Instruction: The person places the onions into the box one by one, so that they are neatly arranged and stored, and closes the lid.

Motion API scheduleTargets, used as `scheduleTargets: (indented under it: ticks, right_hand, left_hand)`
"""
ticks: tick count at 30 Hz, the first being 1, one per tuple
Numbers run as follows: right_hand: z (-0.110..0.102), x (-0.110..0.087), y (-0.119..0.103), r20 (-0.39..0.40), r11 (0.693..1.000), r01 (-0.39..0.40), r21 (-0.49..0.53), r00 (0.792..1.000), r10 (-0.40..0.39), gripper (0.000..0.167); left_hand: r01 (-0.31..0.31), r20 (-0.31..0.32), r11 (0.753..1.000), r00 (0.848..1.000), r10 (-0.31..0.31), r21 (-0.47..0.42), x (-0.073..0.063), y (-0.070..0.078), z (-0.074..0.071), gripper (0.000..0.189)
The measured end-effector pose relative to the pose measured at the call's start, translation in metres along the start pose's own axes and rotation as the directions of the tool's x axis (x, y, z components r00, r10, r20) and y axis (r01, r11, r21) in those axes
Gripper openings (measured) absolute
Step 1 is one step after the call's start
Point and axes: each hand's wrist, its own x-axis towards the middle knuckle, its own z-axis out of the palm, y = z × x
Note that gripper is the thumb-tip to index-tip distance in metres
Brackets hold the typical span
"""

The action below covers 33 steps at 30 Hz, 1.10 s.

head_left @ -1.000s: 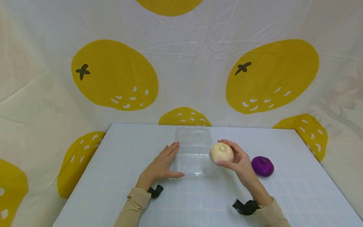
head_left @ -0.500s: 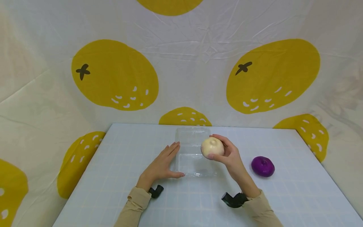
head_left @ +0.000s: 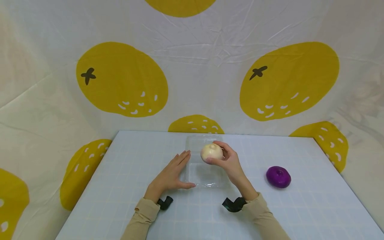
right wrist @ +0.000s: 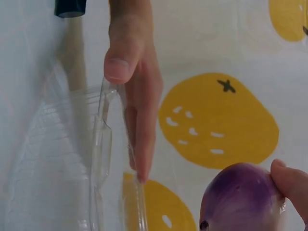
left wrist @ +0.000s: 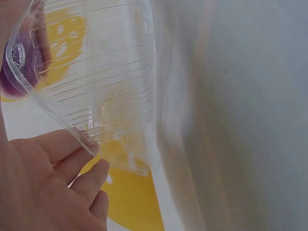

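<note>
A round onion (head_left: 211,152), creamy white on top and purple underneath, is held by my right hand (head_left: 232,165) above the clear plastic box. Thumb and fingers grip it from the right side. In the right wrist view the onion (right wrist: 243,199) shows its purple flank, with one fingertip against it. The transparent box (head_left: 207,180) lies mid-table with its lid folded back. My left hand (head_left: 169,176) rests along its left edge, fingers stretched out. Seen from the right wrist, the left thumb (right wrist: 120,67) lies right at the box's rim.
A flattened round purple onion (head_left: 278,177) lies on the table to the right of my right hand. The pale checked table (head_left: 126,166) reaches back to a cloth backdrop (head_left: 204,83) printed with yellow fruit shapes.
My right hand has carried the onion leftward and slightly farther back, from the box's right edge to over the middle of it. The left hand has stayed in place.
</note>
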Motion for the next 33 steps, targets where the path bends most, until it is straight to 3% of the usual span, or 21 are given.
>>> scheduleTargets:
  ticks: [6, 16, 22, 33]
  right_hand:
    - [0.012, 0.005, 0.009, -0.028, 1.0, -0.021, 0.016, 0.999, 0.021, 0.061]
    - [0.024, 0.003, 0.024, -0.003, 0.985, 0.0, -0.17, 1.0, 0.0, 0.063]
    - [0.03, 0.0, 0.03, -0.035, 0.962, -0.016, -0.274, 0.999, 0.006, 0.066]
    - [0.039, -0.007, 0.037, -0.029, 0.926, -0.004, -0.377, 1.0, -0.008, 0.067]
  left_hand:
    - [-0.003, -0.008, 1.0, 1.0, 0.003, -0.006, 0.0, 0.0, 0.0, 0.114]
    - [-0.001, -0.006, 1.0, 1.0, 0.001, 0.002, 0.0, -0.001, 0.0, 0.113]
    - [0.014, 0.007, 1.0, 1.0, -0.014, 0.005, 0.0, 0.001, -0.001, 0.114]
    - [-0.013, -0.006, 0.999, 1.0, 0.013, 0.029, 0.0, 0.0, 0.0, 0.114]
